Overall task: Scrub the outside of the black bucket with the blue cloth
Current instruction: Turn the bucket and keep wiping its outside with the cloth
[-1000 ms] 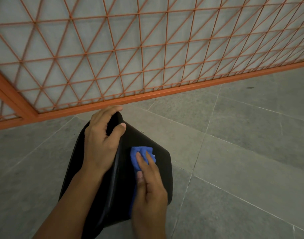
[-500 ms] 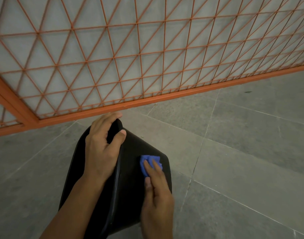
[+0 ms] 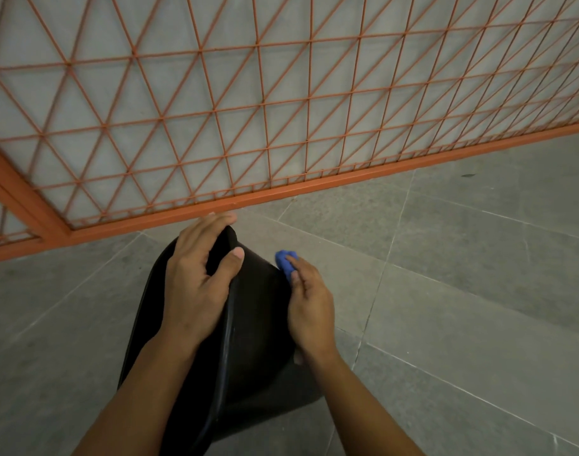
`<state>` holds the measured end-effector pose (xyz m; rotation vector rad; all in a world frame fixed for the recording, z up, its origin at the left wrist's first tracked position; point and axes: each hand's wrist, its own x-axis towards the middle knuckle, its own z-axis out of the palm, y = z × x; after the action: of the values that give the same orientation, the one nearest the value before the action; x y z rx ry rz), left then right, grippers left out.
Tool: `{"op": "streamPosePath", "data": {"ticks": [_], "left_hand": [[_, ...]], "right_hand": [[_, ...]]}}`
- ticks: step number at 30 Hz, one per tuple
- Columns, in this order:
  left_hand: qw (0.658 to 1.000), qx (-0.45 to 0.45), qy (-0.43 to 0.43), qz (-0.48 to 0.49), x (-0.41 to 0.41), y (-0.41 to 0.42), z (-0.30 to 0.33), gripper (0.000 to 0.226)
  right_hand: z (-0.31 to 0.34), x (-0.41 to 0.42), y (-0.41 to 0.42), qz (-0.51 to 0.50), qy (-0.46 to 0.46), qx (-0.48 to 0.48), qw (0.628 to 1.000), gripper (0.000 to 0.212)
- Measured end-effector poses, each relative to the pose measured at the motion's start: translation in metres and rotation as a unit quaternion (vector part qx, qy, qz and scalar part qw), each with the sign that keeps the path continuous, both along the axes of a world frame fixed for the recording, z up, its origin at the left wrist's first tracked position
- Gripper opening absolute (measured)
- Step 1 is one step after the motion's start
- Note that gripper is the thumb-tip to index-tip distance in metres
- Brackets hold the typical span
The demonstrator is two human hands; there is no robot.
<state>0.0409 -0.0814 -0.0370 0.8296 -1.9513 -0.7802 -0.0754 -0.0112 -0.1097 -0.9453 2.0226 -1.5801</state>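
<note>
The black bucket (image 3: 248, 324) is tipped on its side on the grey floor (image 3: 462, 307), low in the middle of the view. Its long way runs from near to far, leaning a little to the right. The rim is gripped by the left hand (image 3: 196, 281): the fingers are curled over the far edge and the thumb is pressed on the outside wall.

The blue cloth (image 3: 284, 261) is bunched up and pinched in the right hand (image 3: 309, 307). It is held against the far right edge of the bucket. The right hand is the nearer one to the wall to be scrubbed. Most of that wall lies to the left of the cloth and nearer.

An orange fence (image 3: 281, 110) stands far behind.
</note>
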Motion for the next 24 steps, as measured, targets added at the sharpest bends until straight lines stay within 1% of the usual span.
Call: {"op": "streamPosePath", "data": {"ticks": [5, 8, 10, 12, 15, 17, 19, 21, 24], "left_hand": [[1.000, -0.009, -0.011, -0.006, -0.002, 0.002, 0.002, 0.050], [0.999, -0.016, -0.024, -0.024, -0.002, 0.002, 0.004, 0.048], [0.999, -0.023, -0.035, -0.034, -0.001, 0.001, 0.005, 0.049], [0.998, -0.022, -0.043, -0.040, 0.000, -0.001, 0.006, 0.052], [0.998, -0.005, -0.047, -0.037, 0.000, -0.004, 0.008, 0.057], [0.999, 0.003, -0.046, -0.025, -0.002, -0.004, 0.008, 0.056], [0.999, 0.008, -0.047, -0.012, -0.005, -0.003, 0.008, 0.050], [0.999, 0.009, -0.052, 0.000, -0.008, -0.005, 0.007, 0.047], [0.998, 0.006, -0.057, 0.010, -0.011, -0.008, 0.008, 0.047]], "right_hand": [[-0.048, -0.027, 0.021, -0.068, -0.063, 0.121, 0.988, 0.031], [-0.063, -0.027, 0.037, -0.070, -0.115, 0.181, 0.974, 0.032], [-0.068, -0.024, 0.048, -0.061, -0.103, 0.209, 0.970, 0.028], [-0.068, -0.017, 0.057, -0.077, -0.099, 0.223, 0.967, 0.028], [-0.058, 0.004, 0.061, -0.167, -0.110, 0.193, 0.961, 0.031], [-0.038, 0.025, 0.058, -0.197, -0.109, 0.160, 0.961, 0.033], [-0.013, 0.045, 0.053, -0.193, -0.110, 0.117, 0.968, 0.035], [0.010, 0.064, 0.050, -0.165, -0.092, 0.076, 0.979, 0.038], [0.040, 0.101, 0.052, -0.111, -0.009, -0.019, 0.994, 0.046]]}}
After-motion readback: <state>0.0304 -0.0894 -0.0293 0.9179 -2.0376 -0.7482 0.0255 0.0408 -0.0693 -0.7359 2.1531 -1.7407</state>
